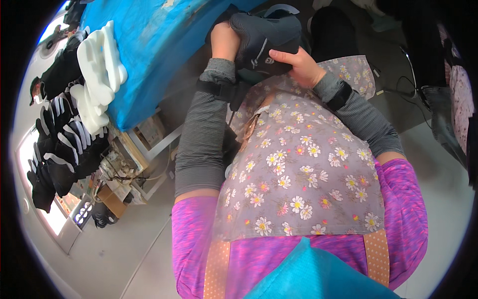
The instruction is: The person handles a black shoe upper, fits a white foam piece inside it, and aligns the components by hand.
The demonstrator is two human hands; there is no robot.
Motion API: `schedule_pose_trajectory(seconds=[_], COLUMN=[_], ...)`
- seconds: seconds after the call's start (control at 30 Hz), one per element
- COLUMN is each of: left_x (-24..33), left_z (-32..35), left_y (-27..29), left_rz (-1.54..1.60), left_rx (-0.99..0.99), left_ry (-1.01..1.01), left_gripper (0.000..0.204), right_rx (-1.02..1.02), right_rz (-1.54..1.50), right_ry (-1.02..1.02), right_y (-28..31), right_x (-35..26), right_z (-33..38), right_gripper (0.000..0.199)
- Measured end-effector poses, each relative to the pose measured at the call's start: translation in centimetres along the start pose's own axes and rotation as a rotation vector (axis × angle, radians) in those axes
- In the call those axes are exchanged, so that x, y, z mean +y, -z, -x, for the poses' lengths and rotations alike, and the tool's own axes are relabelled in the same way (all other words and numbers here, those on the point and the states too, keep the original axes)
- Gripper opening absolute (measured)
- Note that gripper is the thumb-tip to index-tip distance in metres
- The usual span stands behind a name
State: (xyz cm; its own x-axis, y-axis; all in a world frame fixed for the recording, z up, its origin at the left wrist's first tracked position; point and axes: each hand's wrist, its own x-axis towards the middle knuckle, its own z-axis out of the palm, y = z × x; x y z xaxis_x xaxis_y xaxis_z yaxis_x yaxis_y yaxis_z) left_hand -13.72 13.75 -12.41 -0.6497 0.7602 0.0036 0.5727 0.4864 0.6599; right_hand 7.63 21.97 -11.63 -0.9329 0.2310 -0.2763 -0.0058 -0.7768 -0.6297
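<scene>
Near the top of the view I hold a black shoe upper [266, 42] made of textured fabric, with a thin grey trim line and a small pale mark. My left hand [224, 41] is at its left side, its fingers hidden by the dark material. On the right, my right hand [304, 65] grips the lower edge, thumb lying across the front and the other fingers mostly out of sight behind it. The upper is above my lap, over a grey flowered apron [298, 164]. Striped grey sleeves cover both forearms.
A bright blue cover [144, 50] drapes over the surface at upper left. White foot-shaped pieces [97, 70] are stacked beside it, and several black uppers [59, 149] with white edges hang at the left. A cardboard box [110, 200] stands below. Another person's dark-clothed leg [423, 45] is at right.
</scene>
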Motion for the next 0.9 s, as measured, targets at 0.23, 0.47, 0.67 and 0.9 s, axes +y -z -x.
schedule_pose_trajectory(seconds=[0.23,0.47,0.67,0.9], left_x=[1.9,0.5,0.1,-1.4], left_z=[0.6,1.0,4.8,7.1], left_y=[3.6,6.3,8.5,9.1], left_rz=[-0.341,0.043,1.2,1.287], left_rx=[0.247,0.232,-0.204,-0.227], left_ry=[-0.198,0.153,0.646,0.737], left_gripper=[0.046,0.056,0.045,0.05], right_rx=[-0.067,-0.116,-0.113,-0.082], right_rz=[-0.155,-0.177,-0.171,-0.174], right_ry=[-0.062,-0.02,-0.043,-0.072], right_y=[1.5,1.0,1.9,1.6], right_x=[0.5,0.2,0.2,-0.2], right_z=[-1.4,-1.7,-1.8,-1.5], right_gripper=[0.037,0.035,0.033,0.033])
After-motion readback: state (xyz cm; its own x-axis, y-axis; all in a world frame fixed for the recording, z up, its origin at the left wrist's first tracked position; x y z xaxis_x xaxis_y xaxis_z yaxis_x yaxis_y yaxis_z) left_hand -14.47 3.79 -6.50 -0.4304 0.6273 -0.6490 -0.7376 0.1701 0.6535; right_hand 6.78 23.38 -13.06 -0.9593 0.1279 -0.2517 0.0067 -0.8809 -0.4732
